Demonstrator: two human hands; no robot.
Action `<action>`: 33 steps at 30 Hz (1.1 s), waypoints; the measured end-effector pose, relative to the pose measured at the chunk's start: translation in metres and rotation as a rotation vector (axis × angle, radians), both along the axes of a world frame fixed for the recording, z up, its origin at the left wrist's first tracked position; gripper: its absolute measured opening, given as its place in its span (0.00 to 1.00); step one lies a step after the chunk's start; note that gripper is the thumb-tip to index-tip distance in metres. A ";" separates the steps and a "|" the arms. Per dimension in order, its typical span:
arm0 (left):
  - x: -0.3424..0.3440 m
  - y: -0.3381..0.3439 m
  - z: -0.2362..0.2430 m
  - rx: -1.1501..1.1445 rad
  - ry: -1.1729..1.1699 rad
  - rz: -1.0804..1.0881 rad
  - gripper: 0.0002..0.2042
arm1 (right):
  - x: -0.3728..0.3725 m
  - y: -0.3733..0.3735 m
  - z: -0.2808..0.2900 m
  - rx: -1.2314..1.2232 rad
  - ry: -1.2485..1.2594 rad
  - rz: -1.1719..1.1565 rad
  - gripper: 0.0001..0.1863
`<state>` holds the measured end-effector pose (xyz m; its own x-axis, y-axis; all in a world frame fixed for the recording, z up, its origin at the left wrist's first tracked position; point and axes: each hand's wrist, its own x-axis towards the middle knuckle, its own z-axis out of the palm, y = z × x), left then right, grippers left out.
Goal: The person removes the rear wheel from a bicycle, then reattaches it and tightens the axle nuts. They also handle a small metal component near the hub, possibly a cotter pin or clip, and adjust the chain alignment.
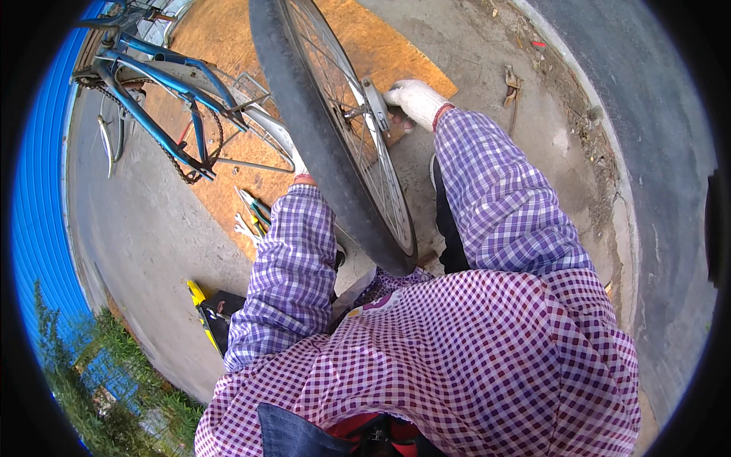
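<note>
The wheel [335, 141], likely stiff and middling-heavy, is best grasped by its tyre [324, 145]; it is stood across the near edge of the wooden board [213, 46]. Right hand [417, 103] fingers are half-curled beside the axle fitting [375, 105], grip unclear; the left hand's [300, 167] are hidden.

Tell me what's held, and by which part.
Perhaps the wheel: right hand at the metal piece by its hub; left hand mostly hidden behind the tyre, its grip unclear.

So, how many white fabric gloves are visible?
2: one on the right hand, beside the silver-spoked wheel; one on the left hand, partly hidden by the black rubber tire.
</note>
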<state>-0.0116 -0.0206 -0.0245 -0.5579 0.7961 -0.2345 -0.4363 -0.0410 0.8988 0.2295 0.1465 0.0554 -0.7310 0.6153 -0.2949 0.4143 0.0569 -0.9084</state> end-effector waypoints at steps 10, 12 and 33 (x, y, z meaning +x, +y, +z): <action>-0.017 -0.002 -0.021 -0.177 0.166 -0.115 0.22 | -0.001 -0.002 0.009 -0.093 -0.050 -0.054 0.16; -0.022 -0.001 -0.024 -0.261 0.450 -0.204 0.20 | -0.001 -0.001 0.008 -0.077 -0.076 -0.058 0.16; -0.042 0.008 -0.003 0.250 -0.538 -0.806 0.19 | 0.006 0.000 0.022 -0.365 -0.152 -0.224 0.22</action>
<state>-0.0538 -0.0129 -0.0278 0.3012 0.9509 -0.0712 -0.7633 0.2852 0.5797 0.2352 0.1468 0.0774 -0.5236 0.5887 -0.6159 0.5103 -0.3622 -0.7800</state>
